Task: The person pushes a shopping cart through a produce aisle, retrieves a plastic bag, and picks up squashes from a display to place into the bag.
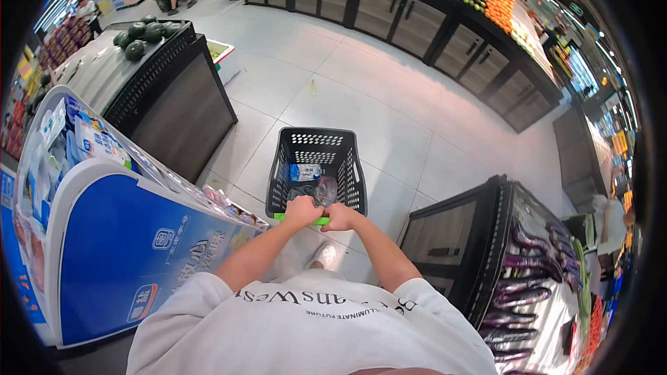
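In front of me stands a black plastic shopping basket [317, 137] with perforated walls. A green handle [279, 217] runs along its near side. Both my left hand [303, 212] and my right hand [339, 217] are closed around that handle, close together. Down in the basket lie a blue-and-white packet [306, 171] and a clear plastic bag [326, 189] whose contents I cannot make out. My hands partly cover the basket's near end.
On the left is a blue display stand [139, 250] holding packets, with a stand of dark green melons [135, 48] beyond it. Eggplants [521, 296] lie on a shelf at the right. A produce counter [375, 10] curves across the back. Grey floor tiles [375, 97] stretch ahead.
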A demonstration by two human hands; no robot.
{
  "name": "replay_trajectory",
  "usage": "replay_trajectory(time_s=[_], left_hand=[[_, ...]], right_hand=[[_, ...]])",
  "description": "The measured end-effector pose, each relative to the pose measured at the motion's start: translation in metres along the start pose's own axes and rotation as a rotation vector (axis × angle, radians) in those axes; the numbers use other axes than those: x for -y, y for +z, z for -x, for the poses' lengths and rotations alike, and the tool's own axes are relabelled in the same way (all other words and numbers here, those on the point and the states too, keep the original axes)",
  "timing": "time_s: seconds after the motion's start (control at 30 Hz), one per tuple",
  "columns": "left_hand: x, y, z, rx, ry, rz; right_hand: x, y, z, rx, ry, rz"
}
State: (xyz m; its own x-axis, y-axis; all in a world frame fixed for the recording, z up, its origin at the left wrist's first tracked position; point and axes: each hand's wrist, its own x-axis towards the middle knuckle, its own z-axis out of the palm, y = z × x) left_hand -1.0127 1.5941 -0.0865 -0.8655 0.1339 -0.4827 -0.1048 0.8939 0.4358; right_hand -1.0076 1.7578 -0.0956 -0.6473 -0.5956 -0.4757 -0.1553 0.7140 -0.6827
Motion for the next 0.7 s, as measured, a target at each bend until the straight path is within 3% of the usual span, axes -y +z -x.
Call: replay_trajectory(time_s=[0.23, 0.7], left_hand=[[-0.018, -0.013, -0.037, -0.175, -0.054, 0.036], [-0.032, -0.034, -0.106, -0.289, -0.104, 0.114]], right_hand=[[-0.03, -0.042, -0.035, 0.009, -0.142, 0.067], [-0.061, -0.098, -0.09, -0.079, -0.114, 0.151]])
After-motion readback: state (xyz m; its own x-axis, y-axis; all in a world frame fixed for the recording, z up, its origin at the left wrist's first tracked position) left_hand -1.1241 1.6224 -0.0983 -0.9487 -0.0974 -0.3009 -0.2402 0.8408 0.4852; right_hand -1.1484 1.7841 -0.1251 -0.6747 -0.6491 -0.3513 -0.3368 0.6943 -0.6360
